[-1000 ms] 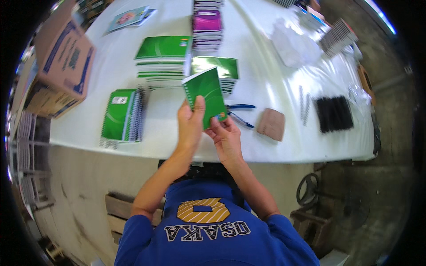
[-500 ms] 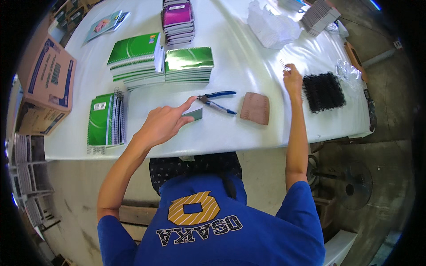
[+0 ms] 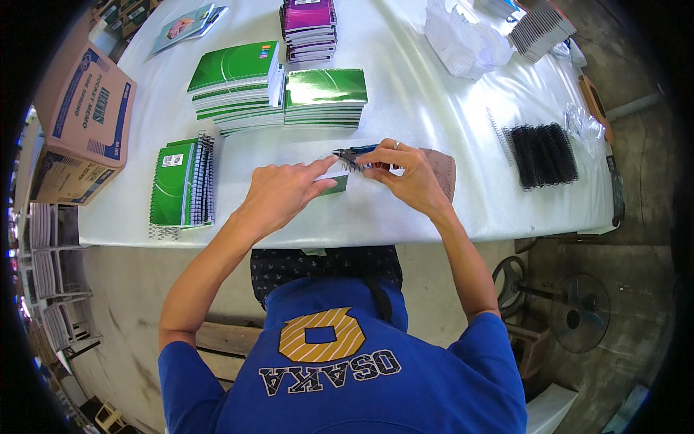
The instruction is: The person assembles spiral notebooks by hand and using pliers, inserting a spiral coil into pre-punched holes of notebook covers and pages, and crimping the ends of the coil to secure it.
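Observation:
My left hand (image 3: 282, 194) rests over a small green notebook (image 3: 335, 185), its thumb on the green face and its index finger stretched along the edge. That hand covers most of the notebook. Opposite it, my right hand (image 3: 408, 177) pinches a short dark spiral coil (image 3: 350, 166) at the notebook's edge, close to my left fingertip. Just behind the coil lie blue-handled pliers (image 3: 348, 153), their handles partly hidden by my right fingers. A brown rectangular pad (image 3: 442, 168) sits under and beside my right wrist.
Stacked green notebooks (image 3: 325, 90) and purple notebooks (image 3: 309, 25) stand farther back. Coil-bound green notebooks (image 3: 173, 184) lie at left, near a cardboard box (image 3: 87, 123). Black spiral coils (image 3: 542, 155) are bundled at right. White paper (image 3: 466, 43) lies beyond.
My right hand has come from beside the black coil bundle to the middle, bringing a coil to the notebook. My left hand stays on the notebook. The whole view has shifted slightly.

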The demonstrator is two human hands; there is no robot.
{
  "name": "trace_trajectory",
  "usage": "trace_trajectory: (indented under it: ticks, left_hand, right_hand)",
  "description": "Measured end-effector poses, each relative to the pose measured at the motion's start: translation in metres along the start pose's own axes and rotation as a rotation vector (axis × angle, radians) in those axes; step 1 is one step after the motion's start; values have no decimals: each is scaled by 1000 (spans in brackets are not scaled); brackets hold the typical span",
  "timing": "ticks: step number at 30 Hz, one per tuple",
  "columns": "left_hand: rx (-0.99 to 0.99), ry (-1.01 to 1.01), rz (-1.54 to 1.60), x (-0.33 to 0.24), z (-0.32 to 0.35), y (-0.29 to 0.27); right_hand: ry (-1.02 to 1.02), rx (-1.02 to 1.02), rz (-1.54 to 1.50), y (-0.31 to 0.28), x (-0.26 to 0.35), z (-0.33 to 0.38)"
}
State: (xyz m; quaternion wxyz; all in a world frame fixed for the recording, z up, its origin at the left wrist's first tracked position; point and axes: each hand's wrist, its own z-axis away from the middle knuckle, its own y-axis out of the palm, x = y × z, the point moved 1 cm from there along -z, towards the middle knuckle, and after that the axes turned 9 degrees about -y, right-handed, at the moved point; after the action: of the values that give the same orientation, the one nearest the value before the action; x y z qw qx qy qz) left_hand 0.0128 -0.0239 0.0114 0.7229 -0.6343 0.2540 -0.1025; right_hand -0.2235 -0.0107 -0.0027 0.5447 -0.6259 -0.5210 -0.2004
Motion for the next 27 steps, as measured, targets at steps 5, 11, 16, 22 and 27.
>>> trace_trajectory:
  ticks: [5,11,16,22,27]
  left_hand:
    - [11,-5,-18,0,0,-1]
    - [2,1,-6,1,1,-1]
    - [-19,-34,57,-11,0,-8]
    - [47,40,210,-15,-8,1]
    - [125,-3,192,-22,-11,-7]
  right_hand:
    - [33,42,-48,-7,-1,-3]
    - [-85,144,-100,-11,-5,-6]
    - [73,311,72,-12,6,-3]
    - [-136,308,337,-9,25,0]
    - [-202,290,451,-8,24,4]
